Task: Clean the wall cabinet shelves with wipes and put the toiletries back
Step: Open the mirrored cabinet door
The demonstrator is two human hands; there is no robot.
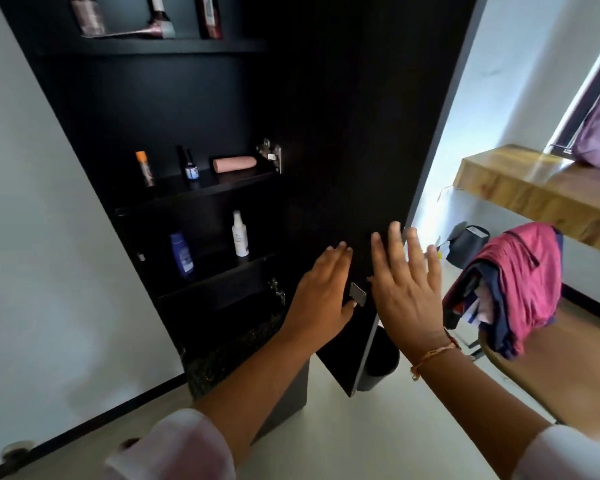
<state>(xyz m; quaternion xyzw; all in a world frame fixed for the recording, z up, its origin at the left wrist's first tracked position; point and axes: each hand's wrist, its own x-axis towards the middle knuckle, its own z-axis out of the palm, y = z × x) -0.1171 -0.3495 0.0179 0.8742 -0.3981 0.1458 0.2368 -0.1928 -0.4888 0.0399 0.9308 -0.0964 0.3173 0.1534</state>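
Note:
The black wall cabinet [153, 109] stands open, its dark door [354, 140] swung out toward me. My left hand [321, 292] lies flat on the door's inner face, thumb by a small metal handle [357, 294]. My right hand [404, 282] is spread open at the door's edge, holding nothing. On the middle shelf [219, 187] stand an orange-capped stick [144, 168], a small dark dropper bottle [190, 166] and a lying pink tube [234, 163]. The shelf below holds a blue bottle [181, 252] and a white spray bottle [239, 239]. Several bottles [146, 15] fill the top shelf.
A chair [541, 368] draped with pink and navy clothes [513, 289] stands at the right. Behind it a wooden ledge [534, 192] runs along the wall. A black bin [378, 362] sits on the floor behind the door. A low dark unit [243, 348] stands under the cabinet.

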